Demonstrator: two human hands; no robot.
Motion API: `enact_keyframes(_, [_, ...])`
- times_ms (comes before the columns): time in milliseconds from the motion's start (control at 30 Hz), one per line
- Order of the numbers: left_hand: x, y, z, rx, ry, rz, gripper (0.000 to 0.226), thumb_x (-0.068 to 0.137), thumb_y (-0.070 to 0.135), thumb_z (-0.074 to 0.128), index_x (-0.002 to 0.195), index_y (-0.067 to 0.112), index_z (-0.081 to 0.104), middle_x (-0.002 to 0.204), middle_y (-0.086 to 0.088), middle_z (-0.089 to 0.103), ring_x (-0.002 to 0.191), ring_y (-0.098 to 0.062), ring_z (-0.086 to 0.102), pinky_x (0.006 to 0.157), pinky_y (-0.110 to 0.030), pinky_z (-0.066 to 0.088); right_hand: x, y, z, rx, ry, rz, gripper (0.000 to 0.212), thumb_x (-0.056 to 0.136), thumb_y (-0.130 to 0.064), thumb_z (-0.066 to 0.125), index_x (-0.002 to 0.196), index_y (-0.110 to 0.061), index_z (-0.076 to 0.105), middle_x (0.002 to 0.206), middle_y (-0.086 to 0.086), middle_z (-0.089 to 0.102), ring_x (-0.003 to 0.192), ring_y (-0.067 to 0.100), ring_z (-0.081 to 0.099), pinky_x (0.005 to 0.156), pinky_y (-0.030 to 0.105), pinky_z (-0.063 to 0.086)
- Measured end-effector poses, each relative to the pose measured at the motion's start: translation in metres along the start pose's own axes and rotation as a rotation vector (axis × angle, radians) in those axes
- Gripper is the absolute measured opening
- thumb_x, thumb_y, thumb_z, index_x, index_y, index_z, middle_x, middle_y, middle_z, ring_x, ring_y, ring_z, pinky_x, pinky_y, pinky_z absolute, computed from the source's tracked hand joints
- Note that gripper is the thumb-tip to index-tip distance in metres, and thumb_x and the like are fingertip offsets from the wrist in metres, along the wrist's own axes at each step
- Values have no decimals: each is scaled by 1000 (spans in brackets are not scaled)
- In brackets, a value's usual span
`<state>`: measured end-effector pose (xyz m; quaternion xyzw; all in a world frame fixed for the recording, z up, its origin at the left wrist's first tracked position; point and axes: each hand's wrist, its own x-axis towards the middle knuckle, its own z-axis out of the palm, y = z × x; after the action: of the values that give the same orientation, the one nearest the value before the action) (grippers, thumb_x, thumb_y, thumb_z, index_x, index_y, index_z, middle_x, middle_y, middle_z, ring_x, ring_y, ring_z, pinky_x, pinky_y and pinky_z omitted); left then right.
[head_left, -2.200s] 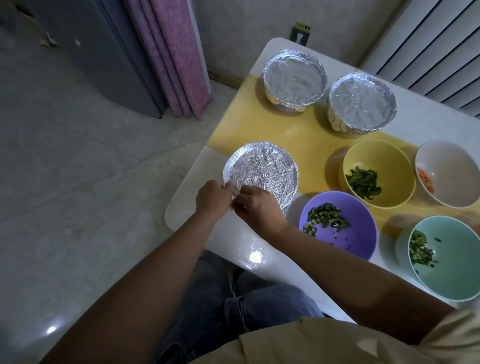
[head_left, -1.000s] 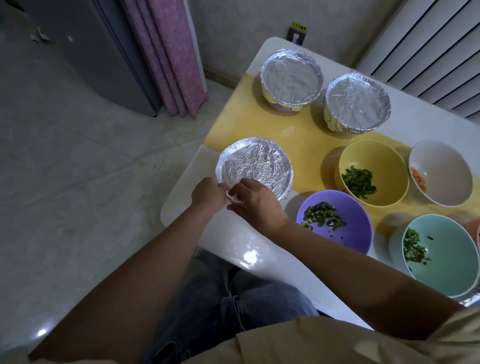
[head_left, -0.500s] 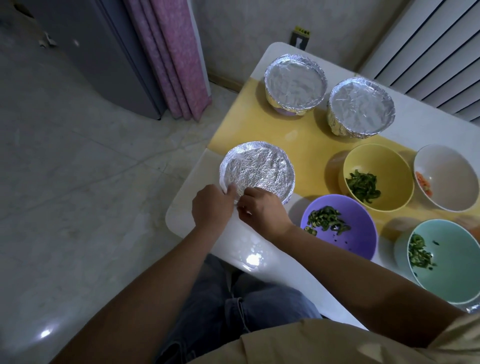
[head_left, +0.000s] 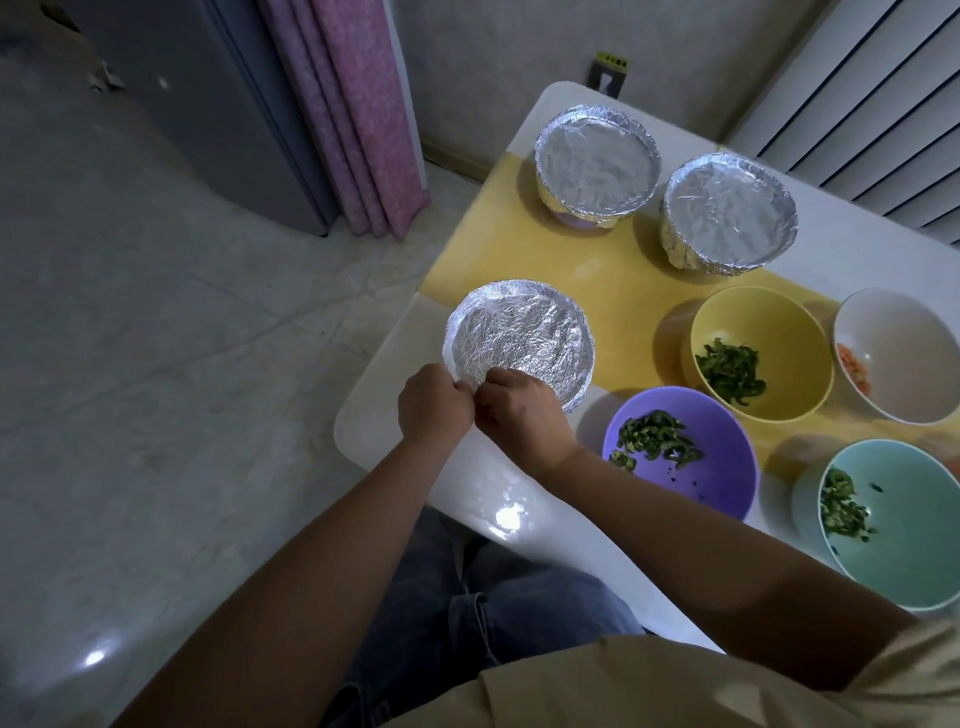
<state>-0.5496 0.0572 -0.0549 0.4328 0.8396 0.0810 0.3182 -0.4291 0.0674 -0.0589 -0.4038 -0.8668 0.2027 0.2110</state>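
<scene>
Two hands meet at the foil's (head_left: 519, 338) near edge: left hand (head_left: 434, 402) and right hand (head_left: 522, 415) side by side, knuckles almost touching, fingers curled in and pinching the foil rim. The foil spreads just beyond the fingertips, over a bowl it hides. The step looks like crimping the cover tight. Next, the pinch likely needs to shift sideways along the rim, gently, so the thin sheet does not tear

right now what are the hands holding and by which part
The nearest foil-covered bowl, by the foil at its near rim: the left hand and right hand pinch that edge side by side.
</scene>
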Motion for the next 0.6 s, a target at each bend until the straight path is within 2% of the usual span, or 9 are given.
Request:
enact_keyframes(33, [3, 1, -2, 11, -6, 1, 25, 92, 16, 53, 96, -6, 64, 101, -22, 68, 99, -39, 62, 69, -31, 35, 0, 2, 2, -6, 5, -1, 20, 78, -13, 54, 61, -7, 63, 61, 7, 52, 52, 29, 55, 44, 23, 36])
enact_keyframes(100, [11, 1, -9, 42, -13, 8, 23, 91, 14, 53, 97, -6, 63, 102, -22, 68, 99, -40, 62, 68, -31, 35, -1, 7, 1, -9, -32, -11, 10, 78, -17, 68, 73, -8, 70, 67, 6, 55, 60, 29, 59, 48, 25, 40])
enact_keyframes(200, [24, 0, -20, 99, -27, 52, 24, 91, 15, 53, 96, -6, 64, 101, -23, 68, 99, -40, 62, 69, -31, 35, -8, 16, -9, 5, -104, -6, 27, 70, -21, 84, 88, -7, 69, 77, 7, 59, 71, 30, 60, 54, 31, 46])
enact_keyframes(267, [30, -1, -24, 109, -48, 69, 23, 89, 15, 54, 92, -4, 66, 96, -22, 69, 96, -39, 64, 69, -31, 37, -14, 17, -14, -26, -105, -27, 35, 65, -22, 88, 88, -7, 66, 80, 6, 60, 72, 28, 59, 55, 30, 45])
enact_keyframes(333, [35, -2, -24, 100, -74, 68, 22, 87, 15, 54, 89, -2, 68, 89, -19, 70, 91, -37, 66, 68, -29, 39, -15, 16, -11, -64, -104, -38, 33, 64, -21, 88, 83, -9, 64, 79, 6, 59, 71, 28, 59, 53, 30, 45])
enact_keyframes(400, [35, -3, -24, 96, -85, 74, 21, 86, 15, 54, 85, -1, 67, 83, -17, 68, 87, -36, 66, 67, -29, 39, -11, 14, -7, -80, -87, -38, 24, 66, -14, 83, 75, -10, 62, 74, 6, 58, 66, 29, 58, 49, 31, 44])
enact_keyframes(467, [34, -4, -24, 88, -80, 86, 18, 87, 15, 53, 78, 1, 61, 82, -16, 68, 85, -37, 66, 65, -29, 38, -8, 14, -4, -96, -60, -59, 10, 72, -8, 68, 67, -9, 59, 67, 6, 55, 61, 29, 57, 45, 29, 40])
enact_keyframes(533, [32, -4, -24, 80, -64, 95, 19, 88, 14, 52, 73, 4, 57, 72, -11, 63, 83, -36, 65, 64, -29, 36, -6, 13, -3, -124, -50, -80, 18, 77, -11, 50, 60, -9, 57, 62, 5, 52, 58, 28, 55, 42, 28, 38])
enact_keyframes(600, [30, -5, -23, 60, -52, 97, 21, 90, 15, 51, 74, 3, 59, 70, -10, 61, 84, -36, 63, 63, -30, 35, -6, 14, -3, -137, -62, -101, 25, 78, -13, 45, 55, -10, 54, 60, 5, 50, 57, 27, 54, 41, 26, 35])
